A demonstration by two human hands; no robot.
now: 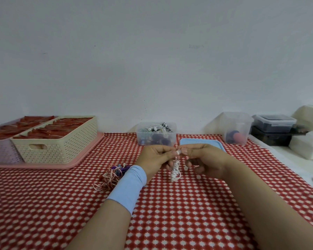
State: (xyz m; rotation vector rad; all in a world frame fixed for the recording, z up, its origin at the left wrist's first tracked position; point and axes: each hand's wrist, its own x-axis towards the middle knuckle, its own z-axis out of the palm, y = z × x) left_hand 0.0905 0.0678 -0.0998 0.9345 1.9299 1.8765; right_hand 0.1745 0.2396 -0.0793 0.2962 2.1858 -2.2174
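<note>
The left hand (154, 157) and right hand (204, 159) both pinched the top of a coiled white earphone cable (175, 170), which hung over the checked cloth (170, 213). A cord tangle (112, 175) lay just beside the left wrist. Bare cloth spread nearer the person.

L hand (155, 159) & R hand (204, 161) meet above the red checked cloth (170, 213), both pinching the top of a white cable (175, 170); its wound bundle hangs below the fingertips. Blue wristband (128, 186) on L forearm. Cable tangle (112, 175) just L of it. Behind: clear tub (155, 137) w/ earphones, blue lid (201, 141), cream basket (56, 141) on pink tray (43, 166).
</note>
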